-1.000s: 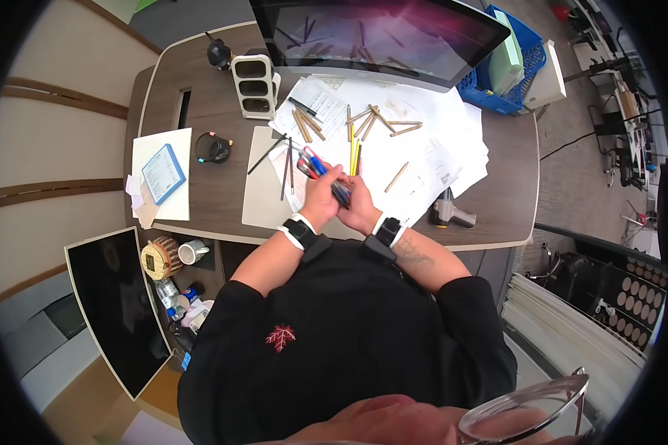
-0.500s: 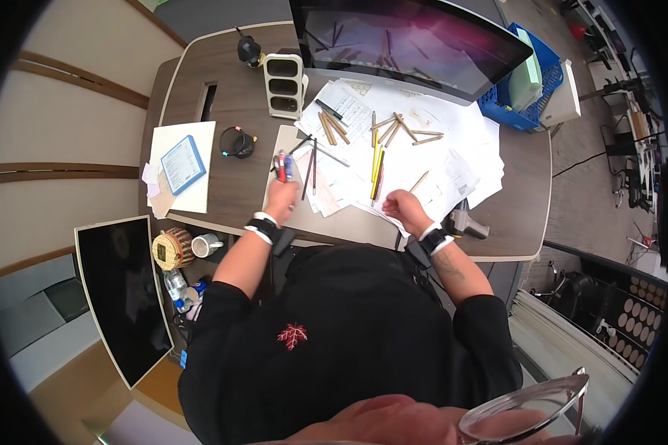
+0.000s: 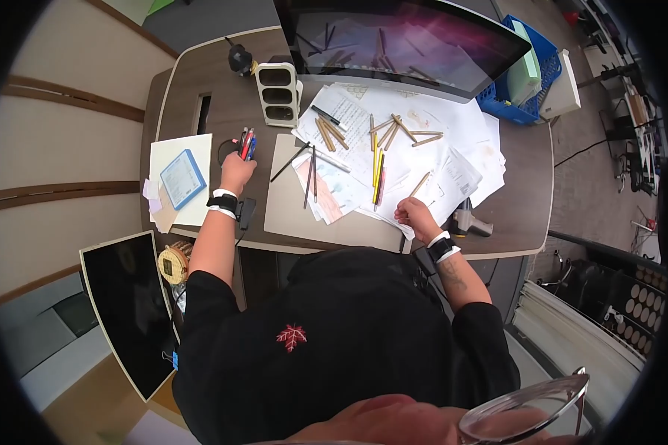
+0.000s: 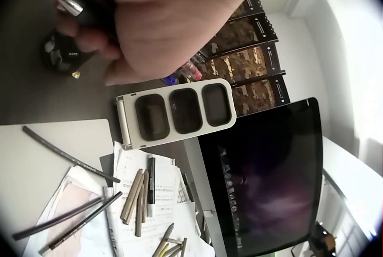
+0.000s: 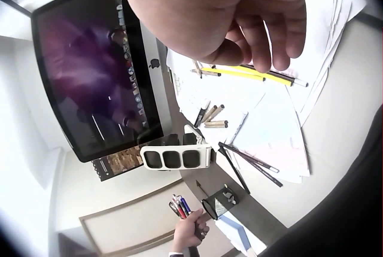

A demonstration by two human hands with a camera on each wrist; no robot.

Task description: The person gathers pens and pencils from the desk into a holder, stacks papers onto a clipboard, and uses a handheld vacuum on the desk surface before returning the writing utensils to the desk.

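My left hand (image 3: 235, 175) grips a bunch of pens (image 3: 249, 143), red, blue and dark, standing up out of the fist. Right by it is a black mesh pen cup (image 5: 221, 202), largely covered by the hand in the head view. My right hand (image 3: 417, 215) hovers low over the papers at the right, with loosely curled fingers and nothing in them. Just beyond its fingertips lies a wooden pencil (image 3: 421, 183). Two yellow pencils (image 3: 378, 170) lie to its left, with several plain wooden pencils (image 3: 397, 130) farther back.
White papers (image 3: 460, 178) spread below the monitor (image 3: 408, 44). Dark pencils (image 3: 311, 178) lie on a beige mat (image 3: 282, 204). A three-slot holder (image 3: 277, 93) stands behind. At left, a blue-edged box (image 3: 183, 179) rests on white board; a tool (image 3: 473, 222) lies at right.
Both hands were together around the pens at mid-desk. They have parted: the left hand carried the bunch leftward to the pen cup, and the right hand moved right over the papers.
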